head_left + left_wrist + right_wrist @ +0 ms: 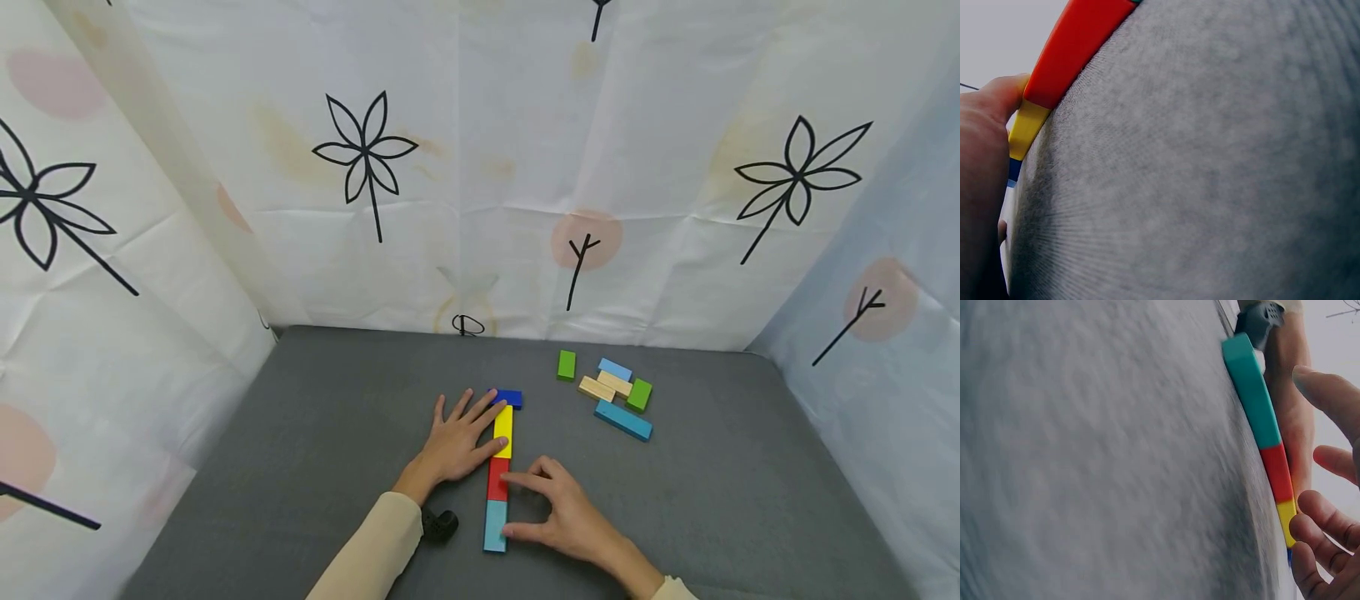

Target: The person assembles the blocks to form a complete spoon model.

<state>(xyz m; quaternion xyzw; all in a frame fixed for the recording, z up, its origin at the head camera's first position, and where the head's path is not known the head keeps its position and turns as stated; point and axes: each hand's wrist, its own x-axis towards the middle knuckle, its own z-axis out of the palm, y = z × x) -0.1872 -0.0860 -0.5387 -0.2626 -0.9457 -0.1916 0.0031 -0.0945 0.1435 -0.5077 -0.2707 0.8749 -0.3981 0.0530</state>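
Note:
On the grey table a row of blocks runs away from me: a light-blue block (495,527) nearest, then a red block (498,480), a yellow block (503,432), and a dark-blue block (510,398) set crosswise at the far end. My left hand (455,446) lies with spread fingers at the left of the row, its thumb on the yellow block and fingertips by the dark-blue one. To the right, my right hand (567,512) holds thumb and index finger apart beside the light-blue and red blocks. Nothing is gripped; contact there cannot be made out.
Farther right is a loose group: a long blue block (623,420), two wooden blocks (597,389), a light-blue block (615,368) and a green block (639,395). Another green block (566,365) stands apart. Patterned white cloth (510,167) encloses the table's back and sides.

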